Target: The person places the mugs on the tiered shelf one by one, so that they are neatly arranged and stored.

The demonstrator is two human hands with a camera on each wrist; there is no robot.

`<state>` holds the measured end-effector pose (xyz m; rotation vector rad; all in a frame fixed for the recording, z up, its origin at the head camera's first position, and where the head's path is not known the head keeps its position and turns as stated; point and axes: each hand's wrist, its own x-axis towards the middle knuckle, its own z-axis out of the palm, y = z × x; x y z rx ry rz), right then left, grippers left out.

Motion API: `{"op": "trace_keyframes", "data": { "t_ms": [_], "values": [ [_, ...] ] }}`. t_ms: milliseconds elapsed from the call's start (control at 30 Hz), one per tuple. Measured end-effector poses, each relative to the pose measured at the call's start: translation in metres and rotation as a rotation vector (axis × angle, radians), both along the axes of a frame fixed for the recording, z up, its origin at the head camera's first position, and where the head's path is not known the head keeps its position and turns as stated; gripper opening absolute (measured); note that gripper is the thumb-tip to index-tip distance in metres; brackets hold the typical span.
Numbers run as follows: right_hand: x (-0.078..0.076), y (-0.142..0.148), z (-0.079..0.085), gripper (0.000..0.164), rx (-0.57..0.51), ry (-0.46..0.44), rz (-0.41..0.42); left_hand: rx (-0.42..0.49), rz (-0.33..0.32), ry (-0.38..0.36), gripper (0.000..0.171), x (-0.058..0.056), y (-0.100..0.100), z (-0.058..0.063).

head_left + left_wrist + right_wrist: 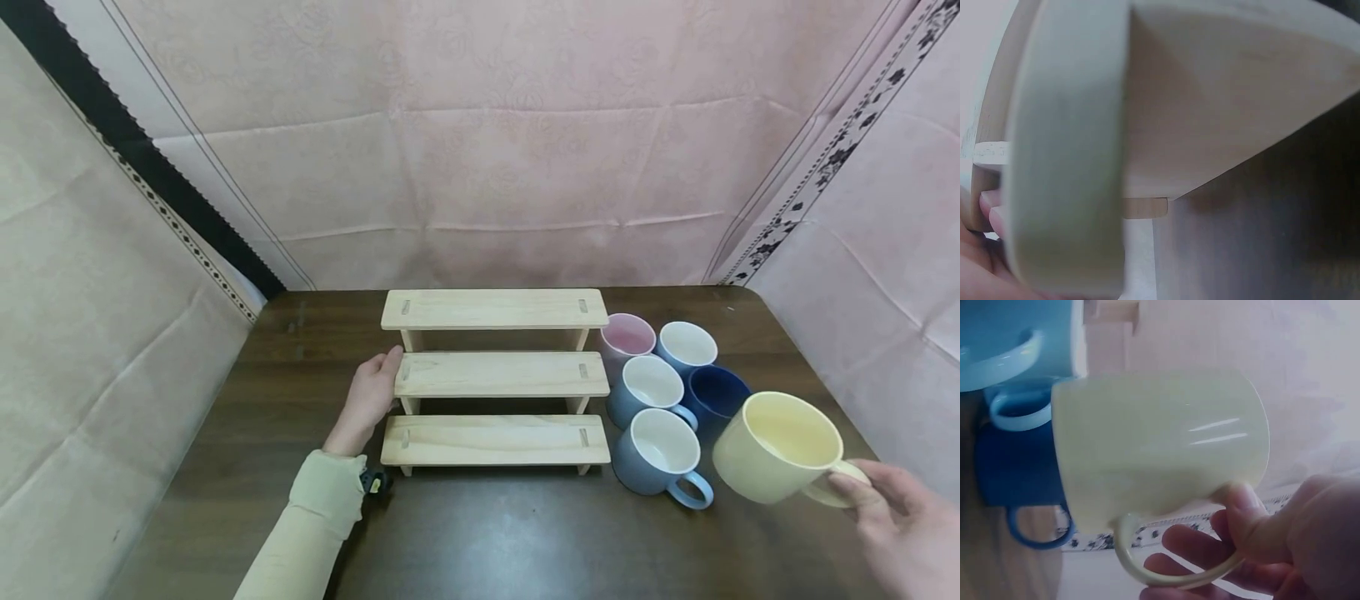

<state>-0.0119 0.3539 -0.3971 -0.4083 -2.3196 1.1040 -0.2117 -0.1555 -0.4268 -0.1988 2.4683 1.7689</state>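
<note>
A pale wooden three-step rack (pixel 502 375) stands at the middle of the table. At its left end my left hand (pixel 372 387) grips the edge of the middle step; in the left wrist view some fingertips (pixel 992 209) show behind a board, and the rest of the hand is partly hidden. On the right, my right hand (pixel 896 517) holds a pale yellow mug (pixel 757 467) by its handle, fingers through the loop and thumb on top. The mug is raised off the table. It overlaps a dark blue mug (pixel 716 392) in the head view.
Between rack and right hand stand a pink mug (pixel 617 354) and light blue mugs, one at the back (pixel 686 346), one in the middle (pixel 637 392) and one in front (pixel 652 458). The dark wooden table (pixel 480 533) is bordered by hanging pale cloth (pixel 487 167).
</note>
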Motion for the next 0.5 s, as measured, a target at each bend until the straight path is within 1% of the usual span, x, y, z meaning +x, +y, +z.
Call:
{"op": "trace_keyframes", "data": {
  "t_ms": [67, 133, 233, 300, 367, 500],
  "values": [
    [-0.004, -0.002, 0.005, 0.044, -0.040, 0.050, 0.043, -0.002, 0.000, -0.002, 0.047, 0.000, -0.001, 0.000],
    [-0.008, -0.004, 0.010, 0.044, -0.074, 0.081, 0.077, -0.005, 0.001, -0.004, 0.048, 0.000, -0.001, -0.001],
    [-0.014, -0.008, 0.020, 0.041, -0.065, 0.101, 0.109, 0.000, 0.004, -0.013, 0.048, 0.000, -0.001, -0.001],
    [-0.018, -0.011, 0.027, 0.039, -0.016, 0.099, 0.099, 0.005, 0.005, -0.021, 0.047, 0.000, 0.000, -0.001],
    [-0.021, -0.015, 0.034, 0.032, 0.044, 0.071, 0.098, 0.012, 0.005, -0.029, 0.047, 0.000, 0.000, -0.001],
    [-0.028, -0.024, 0.049, 0.009, 0.183, 0.014, 0.082, 0.015, 0.001, -0.041, 0.048, 0.000, 0.001, 0.000]
  ]
}}
